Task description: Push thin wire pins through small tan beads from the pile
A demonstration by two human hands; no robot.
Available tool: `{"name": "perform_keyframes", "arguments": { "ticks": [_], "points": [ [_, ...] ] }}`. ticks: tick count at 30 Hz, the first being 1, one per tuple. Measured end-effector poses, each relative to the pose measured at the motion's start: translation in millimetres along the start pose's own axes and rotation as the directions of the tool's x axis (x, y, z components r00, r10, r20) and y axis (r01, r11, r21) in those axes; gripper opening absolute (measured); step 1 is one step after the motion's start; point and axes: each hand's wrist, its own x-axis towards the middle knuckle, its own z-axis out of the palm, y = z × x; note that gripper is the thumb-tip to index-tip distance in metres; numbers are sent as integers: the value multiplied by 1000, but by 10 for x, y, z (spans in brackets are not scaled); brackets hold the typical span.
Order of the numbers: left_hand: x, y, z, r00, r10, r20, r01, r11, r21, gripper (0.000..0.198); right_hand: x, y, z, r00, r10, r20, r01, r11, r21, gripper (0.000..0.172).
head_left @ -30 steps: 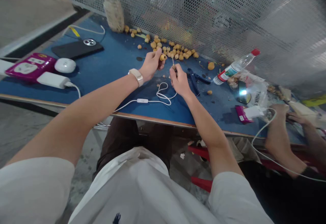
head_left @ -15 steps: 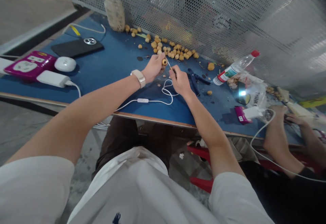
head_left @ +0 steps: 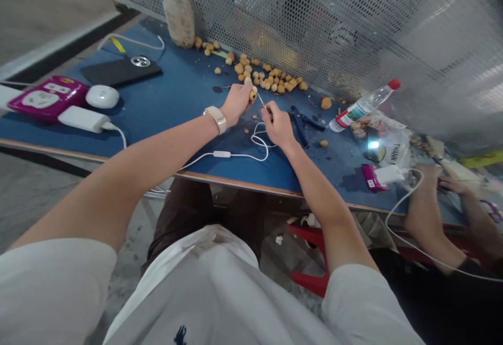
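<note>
As the two hands work close together, the left hand (head_left: 237,103) pinches a small tan bead (head_left: 253,95), and the right hand (head_left: 277,126) narrowly grips a thin pin (head_left: 260,99) aimed at it. Blue pliers (head_left: 299,126) lie just right; loose beads (head_left: 267,80) lie beyond, on a blue bench top (head_left: 184,99) before a perforated metal screen (head_left: 334,20).

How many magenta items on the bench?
2: a magenta power socket at the far left, and a small magenta packet at the right, partly under a white charger. More could be hidden beneath the clear plastic bag.
</note>
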Motion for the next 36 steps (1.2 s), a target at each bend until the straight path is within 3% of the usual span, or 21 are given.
{"name": "perform_keyframes", "arguments": {
  "ticks": [4, 10, 15, 17, 20, 25, 30, 36],
  "points": [
    [71, -12, -86, 997, -74, -3, 74, 997, 22, 55, 22, 74, 31, 999, -11, 53, 12, 999, -32, 79],
    [98, -24, -214, 973, -89, 214, 98, 995, -30, 45, 41, 211, -26, 997, 32, 76, -32, 999, 6, 92],
    [-59, 163, -207, 958, -105, 268, 119, 992, -39, 21, 35, 286, -95, 997, 67, 49, -69, 997, 41, 97],
    [-122, 257, -243, 952, -134, 273, 137, 991, 11, 24, 35, 314, -92, 996, 61, 70, -63, 998, 27, 96],
    [-174, 350, -396, 948, -105, 300, 68, 989, 131, 30, 29, 322, -77, 994, 23, 109, -24, 1000, 9, 92],
    [-228, 328, -632, 968, -80, 240, -7, 940, 342, 55, -13, 217, -34, 983, -67, 169, 69, 998, -5, 85],
    [-331, 260, -540, 965, -116, 233, -2, 893, 450, 61, -36, 165, 96, 976, -75, 204, 87, 995, -51, 76],
    [-289, 170, -508, 972, -130, 194, 32, 897, 441, 54, -25, 244, 220, 983, -43, 179, 56, 996, -65, 74]
  ]
}}
